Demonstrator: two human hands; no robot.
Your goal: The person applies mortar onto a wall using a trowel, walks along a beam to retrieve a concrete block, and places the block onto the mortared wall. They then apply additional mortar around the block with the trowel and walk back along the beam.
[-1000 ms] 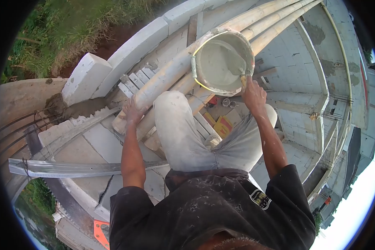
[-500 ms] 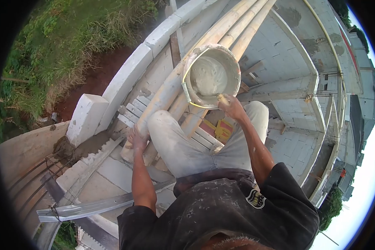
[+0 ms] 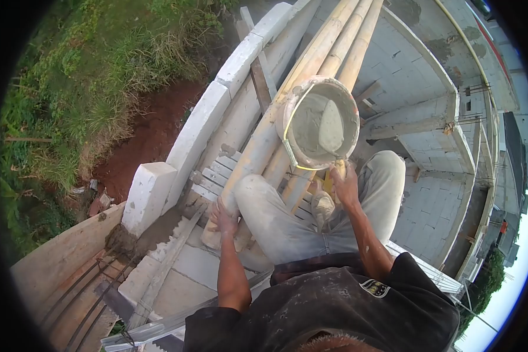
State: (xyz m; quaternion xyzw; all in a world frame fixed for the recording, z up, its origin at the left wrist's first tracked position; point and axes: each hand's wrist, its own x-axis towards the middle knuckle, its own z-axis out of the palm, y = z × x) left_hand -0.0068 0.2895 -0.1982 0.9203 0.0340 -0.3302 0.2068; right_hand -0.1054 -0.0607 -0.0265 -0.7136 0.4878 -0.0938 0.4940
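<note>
In the head view, my right hand (image 3: 346,185) is closed around the handle of a trowel at the near rim of a bucket. The trowel's blade (image 3: 331,130) lies inside the bucket, coated with wet grey mortar. More mortar (image 3: 304,128) fills the bottom of the bucket (image 3: 334,92), which has a yellowish wire handle (image 3: 287,138) hanging at its left side. Bamboo poles (image 3: 258,154) run beneath and beside the bucket. My left hand (image 3: 224,219) rests with fingers spread against the near end of the leftmost pole, beside my knee.
A curved wall of white blocks (image 3: 202,120) runs along the left, with a grassy drop (image 3: 100,88) beyond it. Bare rebar (image 3: 88,293) lies at lower left. Slatted wood (image 3: 214,179) sits under the poles. On the right, block walls (image 3: 431,144) go down to a lower level.
The trowel blade, hidden before, now shows above the mortar. The view has shifted, so bucket and hands appear farther right and lower. A foot now shows between my legs. My left hand stays on the pole.
</note>
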